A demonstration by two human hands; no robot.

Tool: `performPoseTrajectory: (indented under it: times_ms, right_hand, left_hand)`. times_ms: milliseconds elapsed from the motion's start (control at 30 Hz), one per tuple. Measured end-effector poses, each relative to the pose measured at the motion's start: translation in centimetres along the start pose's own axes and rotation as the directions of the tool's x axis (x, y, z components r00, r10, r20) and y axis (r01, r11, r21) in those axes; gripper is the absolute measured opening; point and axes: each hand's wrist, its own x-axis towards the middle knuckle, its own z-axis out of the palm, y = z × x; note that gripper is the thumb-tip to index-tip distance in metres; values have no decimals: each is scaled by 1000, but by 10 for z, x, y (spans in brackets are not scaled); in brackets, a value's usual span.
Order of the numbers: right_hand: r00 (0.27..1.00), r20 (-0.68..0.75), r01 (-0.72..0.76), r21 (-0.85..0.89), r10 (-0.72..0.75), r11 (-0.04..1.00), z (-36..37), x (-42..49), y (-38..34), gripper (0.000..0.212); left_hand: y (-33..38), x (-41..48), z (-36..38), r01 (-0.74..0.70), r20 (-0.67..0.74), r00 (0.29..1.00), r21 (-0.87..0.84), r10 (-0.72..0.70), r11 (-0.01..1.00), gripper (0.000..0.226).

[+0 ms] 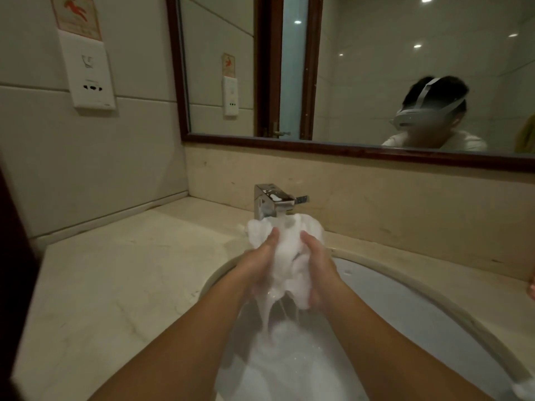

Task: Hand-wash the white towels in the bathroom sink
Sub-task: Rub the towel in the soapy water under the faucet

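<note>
The white towel [286, 250] was bunched into a wet, soapy wad, held up above the sink [434, 287], just under the spout of the faucet [273, 199] at its 12 o'clock. The left hand [262, 264] gripped it from 9 o'clock and the right hand [318, 264] from 3 o'clock, with fingers and thumbs curled round the cloth. Water and suds streamed from the wad's underside toward 6 o'clock, into the pale foamy water [289, 369] that filled the basin. A thin stream seemed to fall from the spout onto the cloth.

By the look of it the washing was midway: this towel was soaped and being squeezed or rinsed, but not wrung out and not laid aside. Whether more towels lay under the foam could not be told. The marble worktop [130, 285] spread off to 9 o'clock, and a mirror [362, 68] hung at 12 o'clock.
</note>
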Motion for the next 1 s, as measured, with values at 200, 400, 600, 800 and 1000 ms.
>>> performPoseTrajectory:
  times_ms: [200,400,600,800,1000]
  right_hand:
    - [996,-39,83,4,-83,997,3,0,2,74]
    - [984,-73,162,16,-161,987,5,8,-3,92]
    - [971,33,236,35,-238,971,-8,5,-9,62]
    - [985,33,167,5,-167,986,-5,10,-7,104]
    - [994,48,90,113,-96,990,-4,16,2,103]
  left_hand:
    - [18,-36,-1,-107,-139,988,-281,70,954,112]
    - [26,-43,-6,-257,-140,966,-453,217,853,59]
    - [19,-52,4,-304,-38,953,-156,302,940,89]
    - [18,-39,-3,-159,-80,986,-189,147,969,103]
    - [21,-46,-5,-138,-119,986,-228,113,964,45]
